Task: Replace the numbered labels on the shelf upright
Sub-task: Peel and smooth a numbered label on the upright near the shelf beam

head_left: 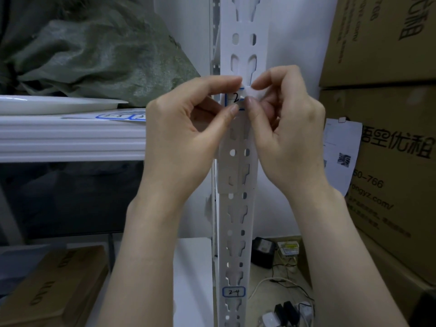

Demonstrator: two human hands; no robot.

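White perforated metal upright (pixel 238 208) dead centre, w/ blue-bordered paper label (pixel 234 97) (handwritten "2" showing, rest covered) stuck on it at shelf-beam height. Held top & bottom at its left end btwn forefinger & thumb of left hand (pixel 186 128). Curled white right end pinched btwn thumb & forefinger of right hand (pixel 290 128). Second label (pixel 234 292), marked "2-4", lower on same upright.

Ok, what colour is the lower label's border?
Blue, around the lower label; clearest in the head view.
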